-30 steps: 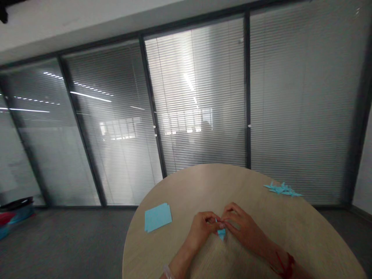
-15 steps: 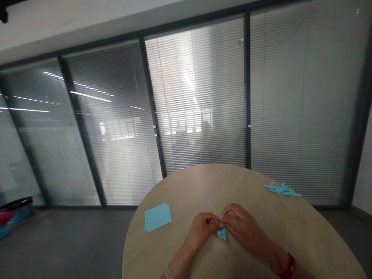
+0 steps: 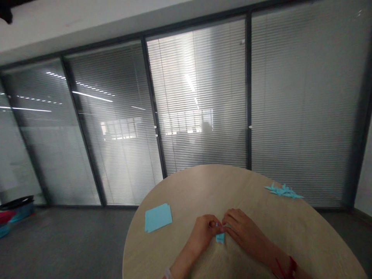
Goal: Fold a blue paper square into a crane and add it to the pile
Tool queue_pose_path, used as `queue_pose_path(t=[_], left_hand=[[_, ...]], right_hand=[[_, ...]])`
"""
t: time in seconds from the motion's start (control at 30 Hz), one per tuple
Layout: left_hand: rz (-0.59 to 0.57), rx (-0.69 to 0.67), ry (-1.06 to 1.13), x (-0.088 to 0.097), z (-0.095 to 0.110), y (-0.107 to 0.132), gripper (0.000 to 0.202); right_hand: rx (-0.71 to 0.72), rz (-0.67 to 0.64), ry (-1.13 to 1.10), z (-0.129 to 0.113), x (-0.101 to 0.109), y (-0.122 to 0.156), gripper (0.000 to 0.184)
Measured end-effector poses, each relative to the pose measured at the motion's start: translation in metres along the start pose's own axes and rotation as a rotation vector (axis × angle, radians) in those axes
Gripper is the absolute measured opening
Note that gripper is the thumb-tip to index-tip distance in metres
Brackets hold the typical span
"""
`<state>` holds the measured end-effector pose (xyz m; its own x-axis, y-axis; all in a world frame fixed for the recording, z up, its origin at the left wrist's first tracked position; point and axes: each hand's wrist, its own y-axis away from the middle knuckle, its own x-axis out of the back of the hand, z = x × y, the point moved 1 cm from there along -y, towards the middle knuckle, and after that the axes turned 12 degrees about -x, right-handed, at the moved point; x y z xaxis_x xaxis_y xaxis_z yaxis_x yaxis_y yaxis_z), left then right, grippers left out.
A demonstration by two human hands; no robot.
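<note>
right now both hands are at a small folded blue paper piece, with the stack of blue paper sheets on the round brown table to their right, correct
Wrong side: the head view shows the stack of blue paper sheets left of the left hand, on the round brown table. That hand and the right hand are indeed at the small folded blue paper piece.

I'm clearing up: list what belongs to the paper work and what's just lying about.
Likely in the job:
- small blue paper at left hand and right hand
- stack of blue sheets
- pile of folded blue pieces
- round table

Seemingly lying about:
- dark-rimmed blue container, far left
- red-and-blue object near it
</note>
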<state>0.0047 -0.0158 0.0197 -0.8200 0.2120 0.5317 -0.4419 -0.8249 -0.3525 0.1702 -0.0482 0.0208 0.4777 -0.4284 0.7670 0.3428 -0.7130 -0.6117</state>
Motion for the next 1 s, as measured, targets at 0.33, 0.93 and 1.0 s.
queue_pose_path(t=[0.33,0.93,1.0], left_hand=[[-0.061,-0.116,-0.321,-0.002,0.004,0.005,0.014],[0.02,0.024,0.202,0.007,0.011,-0.002,0.034],[0.03,0.01,0.233,0.007,0.01,-0.002,0.037]], right_hand=[[-0.024,-0.071,0.136,-0.005,-0.002,0.002,0.01],[-0.019,0.105,-0.016,-0.004,0.013,0.001,0.017],[-0.038,0.101,-0.036,-0.003,0.012,0.002,0.017]])
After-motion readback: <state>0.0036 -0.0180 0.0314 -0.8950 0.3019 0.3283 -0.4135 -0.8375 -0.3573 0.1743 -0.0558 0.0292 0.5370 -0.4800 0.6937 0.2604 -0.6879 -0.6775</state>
